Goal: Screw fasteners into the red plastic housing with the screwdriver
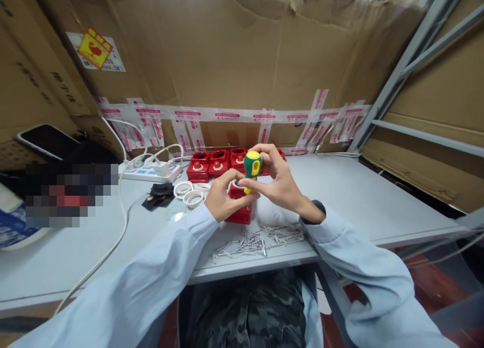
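Observation:
My right hand (278, 181) has its fingers closed around a stubby green and yellow screwdriver (252, 164), held upright with its handle end up. Directly under it stands a red plastic housing (240, 217) with a white ring partly showing at its top. My left hand (228, 195) grips this housing from the left, its thumb and fingers close to the screwdriver's lower end. The screwdriver's tip is hidden by my fingers. In front of the housing lies a loose pile of silver screws (249, 243). Beside them, to the right, are several thin pale hook-like pieces (283, 233).
A row of red housings (198, 167) stands behind my hands. To the left are white rings (193, 199), black packets (159, 194) and a white power strip (151, 172). A white cable (123, 222) crosses the table. Cardboard (234, 55) walls the back; a metal frame (401, 75) rises at right.

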`<state>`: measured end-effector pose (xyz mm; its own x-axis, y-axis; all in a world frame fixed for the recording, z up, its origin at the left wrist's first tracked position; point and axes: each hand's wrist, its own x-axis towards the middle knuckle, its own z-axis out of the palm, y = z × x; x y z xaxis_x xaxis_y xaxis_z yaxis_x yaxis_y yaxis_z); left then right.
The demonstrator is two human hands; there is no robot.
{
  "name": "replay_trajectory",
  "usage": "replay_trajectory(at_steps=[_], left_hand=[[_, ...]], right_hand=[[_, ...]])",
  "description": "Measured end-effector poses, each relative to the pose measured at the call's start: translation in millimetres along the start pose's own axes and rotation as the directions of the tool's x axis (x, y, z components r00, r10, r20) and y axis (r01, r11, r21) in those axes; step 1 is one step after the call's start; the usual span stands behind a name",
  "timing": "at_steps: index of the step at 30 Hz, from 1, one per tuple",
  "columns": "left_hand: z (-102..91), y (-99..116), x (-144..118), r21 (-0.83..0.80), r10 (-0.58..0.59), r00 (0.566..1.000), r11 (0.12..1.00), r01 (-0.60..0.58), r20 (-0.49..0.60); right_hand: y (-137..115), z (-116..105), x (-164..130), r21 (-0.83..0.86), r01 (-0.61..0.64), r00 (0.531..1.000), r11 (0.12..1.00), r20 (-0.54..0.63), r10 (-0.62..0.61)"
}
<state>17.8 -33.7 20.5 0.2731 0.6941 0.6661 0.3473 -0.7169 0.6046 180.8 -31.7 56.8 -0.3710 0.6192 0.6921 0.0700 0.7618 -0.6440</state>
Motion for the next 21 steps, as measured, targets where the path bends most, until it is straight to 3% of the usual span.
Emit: replay_trajectory(at_steps=[3,8,10,14,17,21], left_hand=[[-0.3,0.8,0.0,-0.029,0.005,1.000,1.000,-0.005,-0.001],[-2.1,1.1,0.6,0.001,0.018,0.998,1.000,-0.018,0.065],[-3.1,-6.9,0.2,0.051,0.050,0.991,0.997,-0.057,0.124],[-6.6,-36.8,-2.3,0.234,0.038,0.939,0.964,-0.124,0.342],[-10.2,-55.2,-2.1,0.252,-0.016,0.888,0.961,-0.113,0.459],[-12.9,-59.7,1.9,0.222,0.029,0.880,0.963,-0.152,0.475]], right_hand=[[-1.5,2.7,-0.7,-0.025,-0.005,1.000,1.000,0.000,0.005],[-7.5,-7.2,0.5,0.172,-0.053,0.976,0.984,0.217,0.014],[-7.8,-10.1,1.6,0.192,-0.045,0.972,0.980,0.235,-0.002],[-5.6,-7.5,2.9,0.125,-0.017,0.985,0.992,0.174,-0.005],[-2.9,-1.6,2.9,0.001,0.007,0.998,1.000,0.064,-0.007],[-0.1,1.3,2.6,-0.224,0.047,0.992,0.973,-0.105,-0.072]])
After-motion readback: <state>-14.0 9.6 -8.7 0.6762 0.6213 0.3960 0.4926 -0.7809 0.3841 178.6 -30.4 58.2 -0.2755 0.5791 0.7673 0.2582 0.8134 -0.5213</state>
